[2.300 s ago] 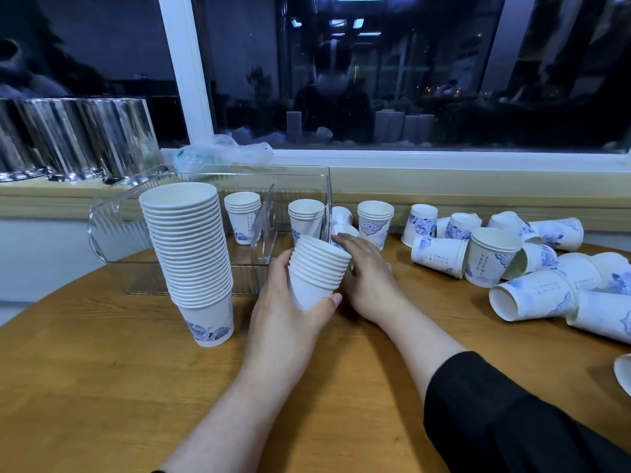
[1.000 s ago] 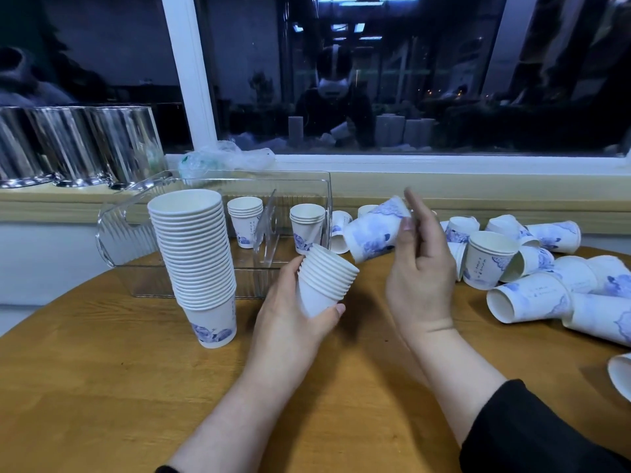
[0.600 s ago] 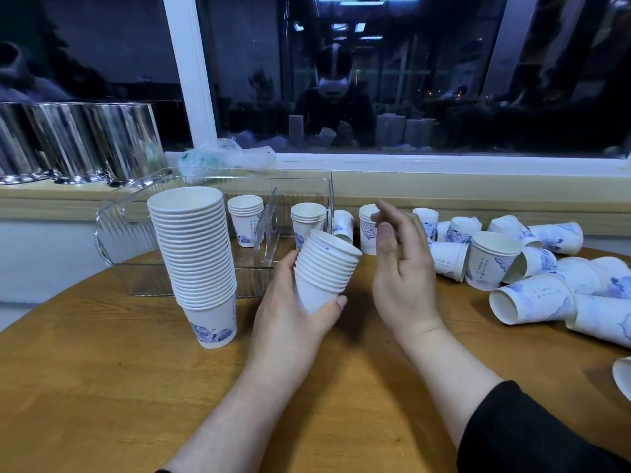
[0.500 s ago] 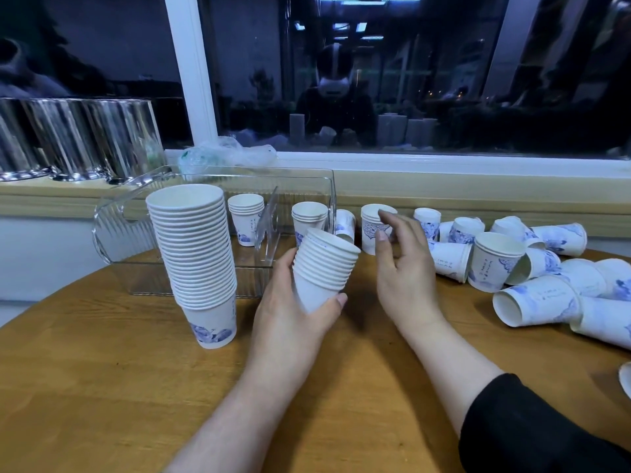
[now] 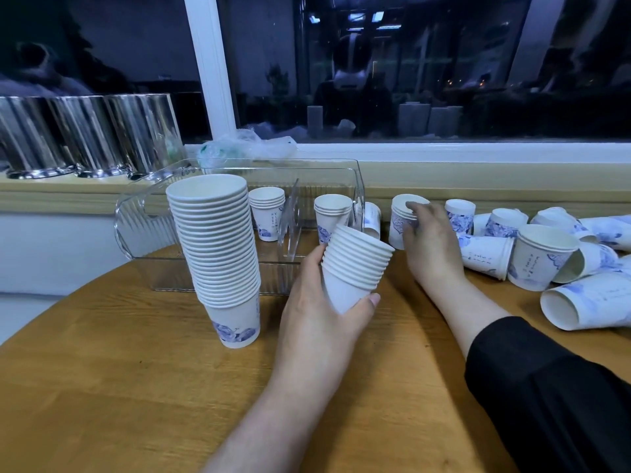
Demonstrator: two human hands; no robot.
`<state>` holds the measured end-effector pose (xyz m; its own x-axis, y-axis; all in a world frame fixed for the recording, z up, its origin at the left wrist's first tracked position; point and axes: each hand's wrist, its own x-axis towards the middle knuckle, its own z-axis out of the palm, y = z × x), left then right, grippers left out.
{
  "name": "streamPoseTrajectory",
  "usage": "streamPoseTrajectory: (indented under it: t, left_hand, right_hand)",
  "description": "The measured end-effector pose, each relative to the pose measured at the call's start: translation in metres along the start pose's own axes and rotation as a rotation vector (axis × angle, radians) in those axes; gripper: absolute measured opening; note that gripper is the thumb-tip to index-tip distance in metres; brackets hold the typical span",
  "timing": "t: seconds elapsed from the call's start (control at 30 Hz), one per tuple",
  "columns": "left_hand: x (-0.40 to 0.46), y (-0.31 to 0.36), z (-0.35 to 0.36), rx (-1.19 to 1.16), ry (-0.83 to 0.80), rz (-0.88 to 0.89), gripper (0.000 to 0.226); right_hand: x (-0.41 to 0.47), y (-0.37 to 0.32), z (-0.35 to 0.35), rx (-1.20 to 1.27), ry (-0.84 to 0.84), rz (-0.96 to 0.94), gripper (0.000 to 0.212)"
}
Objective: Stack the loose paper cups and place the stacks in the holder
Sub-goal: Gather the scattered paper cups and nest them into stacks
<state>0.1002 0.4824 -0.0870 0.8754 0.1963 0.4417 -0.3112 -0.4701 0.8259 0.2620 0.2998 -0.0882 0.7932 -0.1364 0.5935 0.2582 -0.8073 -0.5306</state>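
Paper cups: left hand (image 5: 317, 315) grips one stack (image 5: 353, 264); right hand (image 5: 432, 240) pinches one upright cup (image 5: 399, 220).

A round wooden table (image 5: 112, 377) stands against a pale wooden ledge (image 5: 478, 180) under a white-framed window (image 5: 211, 73). It is dark beyond the glass, which mirrors ceiling lights and the room. Shiny metal canisters (image 5: 85, 134) and a crumpled plastic bag (image 5: 246, 148) sit on the ledge.

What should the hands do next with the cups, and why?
Probably lift the upright cup that the right hand is gripping and drop it into the short stack that the left hand holds tilted toward it. Many loose cups remain on the table.
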Motion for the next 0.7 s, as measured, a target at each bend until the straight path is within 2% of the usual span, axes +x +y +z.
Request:
streamPoseTrajectory:
  t: [0.17, 0.27, 0.47, 0.57, 0.7]
  left_hand:
    - [0.0, 0.0, -0.001, 0.02, -0.012, 0.005, 0.075]
    - [0.0, 0.0, 0.0, 0.055, -0.023, 0.006, 0.075]
    - [0.0, 0.003, -0.001, 0.142, -0.03, 0.013, 0.077]
    - [0.0, 0.004, -0.002, 0.166, -0.031, 0.026, 0.077]
    - [0.0, 0.006, -0.002, 0.16, -0.029, 0.036, 0.08]
  right_hand:
    - [-0.008, -0.005, -0.01, 0.062, 0.122, -0.042, 0.026]
    - [-0.018, -0.019, -0.028, 0.312, 0.29, 0.024, 0.023]
    - [-0.053, -0.048, -0.061, 0.768, 0.421, 0.011, 0.011]
    - [-0.068, -0.059, -0.068, 0.819, 0.385, -0.059, 0.012]
    - [-0.083, -0.066, -0.066, 0.73, 0.146, -0.156, 0.012]
